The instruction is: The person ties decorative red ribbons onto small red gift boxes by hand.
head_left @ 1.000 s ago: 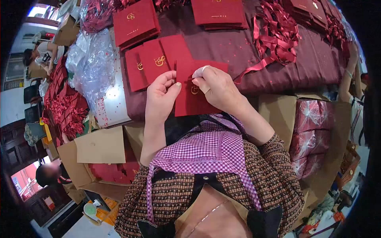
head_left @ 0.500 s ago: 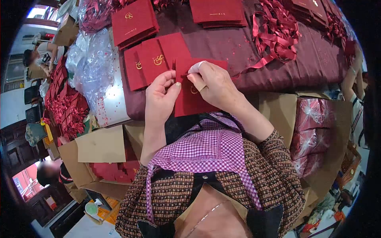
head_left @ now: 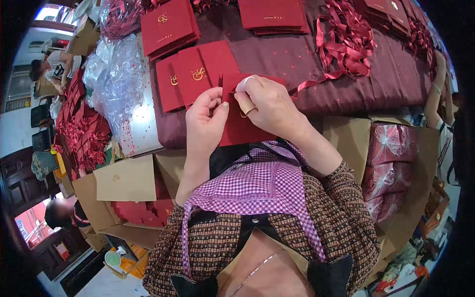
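A red folded card [head_left: 242, 132] with partly covered gold print is held upright in front of my apron. My left hand [head_left: 206, 116] grips its left edge between thumb and bent fingers. Across the card's upper part lies my right hand [head_left: 269, 104], thumb and forefinger pinched together at its surface. A white wrap [head_left: 245, 83] covers a fingertip of that hand, and a ring sits on one finger. What the pinch holds is hidden. A dark red ribbon [head_left: 316, 82] runs from a tangled ribbon pile [head_left: 344, 39] toward the card's right side.
More red cards [head_left: 198, 74] with gold lettering lie on the dark red cloth [head_left: 282, 54], with stacks [head_left: 170, 27] behind. An open cardboard box [head_left: 126, 178] stands at my left; another [head_left: 346, 143] at my right holds wrapped red packs [head_left: 391, 143]. Clear plastic [head_left: 118, 79] lies left; other people are nearby.
Both hands and the card have shifted slightly to the right in view. The left hand keeps its grip, and the right hand's pinch stays at the card's upper part.
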Tool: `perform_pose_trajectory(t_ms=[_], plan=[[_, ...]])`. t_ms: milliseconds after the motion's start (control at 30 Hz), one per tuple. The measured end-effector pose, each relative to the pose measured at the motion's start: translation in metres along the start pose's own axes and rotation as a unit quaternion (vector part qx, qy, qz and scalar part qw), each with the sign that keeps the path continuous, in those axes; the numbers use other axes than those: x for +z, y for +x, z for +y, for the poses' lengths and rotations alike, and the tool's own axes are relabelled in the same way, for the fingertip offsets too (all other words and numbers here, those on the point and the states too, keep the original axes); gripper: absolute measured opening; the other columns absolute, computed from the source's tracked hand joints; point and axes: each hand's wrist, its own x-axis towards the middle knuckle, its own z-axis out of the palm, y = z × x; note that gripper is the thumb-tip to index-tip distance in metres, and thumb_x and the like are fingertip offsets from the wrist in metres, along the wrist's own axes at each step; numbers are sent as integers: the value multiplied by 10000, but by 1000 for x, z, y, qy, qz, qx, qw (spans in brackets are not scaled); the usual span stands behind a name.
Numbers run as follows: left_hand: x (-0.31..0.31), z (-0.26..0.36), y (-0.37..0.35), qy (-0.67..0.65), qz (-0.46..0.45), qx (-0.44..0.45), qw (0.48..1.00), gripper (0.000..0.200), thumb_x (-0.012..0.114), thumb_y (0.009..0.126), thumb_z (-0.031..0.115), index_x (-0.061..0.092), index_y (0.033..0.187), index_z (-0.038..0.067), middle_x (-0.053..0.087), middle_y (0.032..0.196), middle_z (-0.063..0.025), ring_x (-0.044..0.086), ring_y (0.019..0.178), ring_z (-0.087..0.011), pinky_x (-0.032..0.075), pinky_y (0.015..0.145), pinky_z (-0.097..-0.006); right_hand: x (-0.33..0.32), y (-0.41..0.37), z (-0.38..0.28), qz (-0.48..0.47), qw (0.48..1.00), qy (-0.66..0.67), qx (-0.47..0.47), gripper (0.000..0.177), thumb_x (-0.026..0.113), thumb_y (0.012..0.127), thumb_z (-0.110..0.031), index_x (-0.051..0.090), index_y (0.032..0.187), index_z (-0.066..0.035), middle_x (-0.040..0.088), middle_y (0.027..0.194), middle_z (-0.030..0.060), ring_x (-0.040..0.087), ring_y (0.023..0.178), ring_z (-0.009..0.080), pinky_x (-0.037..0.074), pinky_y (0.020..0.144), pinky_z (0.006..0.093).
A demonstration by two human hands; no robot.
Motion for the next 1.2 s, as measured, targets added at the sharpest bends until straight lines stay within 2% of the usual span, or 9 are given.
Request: perform_pose_trajectory(t_ms=[133, 233, 367, 400, 433, 467, 500, 633, 1200], plan=[[4, -1, -2, 68, 19, 32, 997, 264, 599, 826, -66, 592, 1089, -42, 641, 885, -50, 574, 788, -68, 463, 684, -199, -5, 4, -7, -24, 992, -110, -52, 107, 620, 797, -53, 523, 830, -23, 575, 739, 127, 610, 698, 305, 504, 633, 394], [7, -2, -1, 165, 35, 123, 978, 256, 606, 800, -73, 595, 1054, -43, 627, 857, -90, 597, 764, -113, 479, 676, -235, -5, 6, -12, -44, 979, -187, -72, 118, 596, 753, -91, 501, 782, -28, 546, 698, 108, 591, 636, 281, 500, 604, 392], [7, 7, -2, 281, 14, 186, 941, 266, 581, 856, -67, 589, 1122, -51, 624, 914, -22, 568, 796, -64, 460, 724, -188, -3, 7, -10, -51, 985, -158, -37, 121, 596, 775, -96, 504, 778, -17, 555, 678, 141, 605, 635, 304, 496, 595, 415], [6, 8, -3, 313, 5, 198, 929, 268, 582, 858, -66, 586, 1125, -51, 623, 910, -19, 565, 796, -59, 457, 724, -183, -3, 8, -6, -54, 996, -74, 8, 122, 590, 790, -101, 516, 779, -5, 565, 673, 163, 614, 640, 319, 496, 594, 425], [6, 7, -3, 313, 6, 198, 929, 268, 582, 858, -66, 586, 1125, -51, 623, 910, -19, 565, 796, -59, 457, 724, -183, -4, 11, -4, -58, 997, 11, 51, 129, 584, 805, -107, 529, 780, 7, 575, 667, 185, 623, 645, 334, 495, 593, 436], [5, 5, -3, 224, 20, 146, 963, 258, 600, 839, -54, 594, 1097, -45, 625, 890, -52, 582, 791, -87, 473, 713, -212, -10, 16, -3, -104, 977, 95, 158, 106, 588, 827, -76, 576, 823, 30, 623, 718, 197, 645, 683, 319, 494, 607, 385], [4, 2, -3, 131, 33, 92, 987, 249, 618, 820, -41, 601, 1069, -39, 626, 870, -84, 598, 785, -114, 488, 701, -240, -12, 18, -2, -105, 977, 95, 157, 106, 588, 827, -76, 576, 823, 30, 623, 718, 197, 645, 683, 319, 494, 607, 385], [5, 5, 0, -9, 13, 6, 1000, 252, 591, 864, -42, 594, 1116, -51, 641, 917, -28, 558, 818, -50, 455, 746, -181, -19, 19, 0, -143, 964, 149, 167, 137, 601, 835, -90, 600, 845, 47, 634, 728, 200, 650, 670, 281, 494, 610, 363], [6, 2, -3, 25, 43, 10, 999, 247, 596, 863, -38, 593, 1109, -56, 625, 878, -14, 528, 780, -26, 434, 690, -164, -11, 14, 3, -124, 964, 154, 179, 106, 593, 837, -64, 589, 842, 42, 641, 720, 173, 653, 661, 237, 496, 596, 346]])
